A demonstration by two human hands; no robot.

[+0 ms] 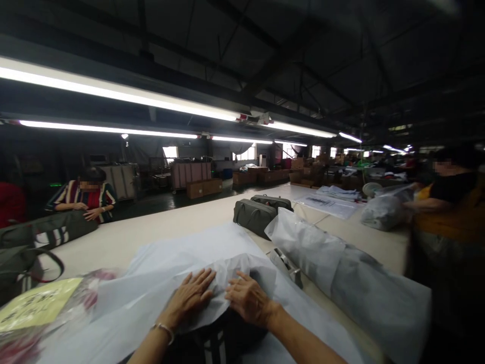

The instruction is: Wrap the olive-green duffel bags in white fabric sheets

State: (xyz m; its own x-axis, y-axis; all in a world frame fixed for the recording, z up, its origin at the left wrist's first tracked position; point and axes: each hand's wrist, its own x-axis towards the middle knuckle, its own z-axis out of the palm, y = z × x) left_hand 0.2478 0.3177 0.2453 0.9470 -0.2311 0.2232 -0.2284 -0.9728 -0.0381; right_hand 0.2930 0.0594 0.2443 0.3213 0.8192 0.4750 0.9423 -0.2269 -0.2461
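Note:
A dark bag with white stripes [215,349] lies at the near edge of the table, partly under a translucent plastic bag [223,298]. My left hand [191,296] lies on the plastic with its fingers spread. Close to its right, my right hand [248,298] has its fingers bent and drawn together at the plastic; what lies between them is too small to make out. More pale plastic sheets [159,263] spread out under and around both hands.
A long plastic-wrapped bag [352,273] lies to the right, beside a metal object [285,265]. Dark bags [255,216] stand behind. At the left are a yellow labelled package [41,303] and more dark bags [49,230]. People work at both sides.

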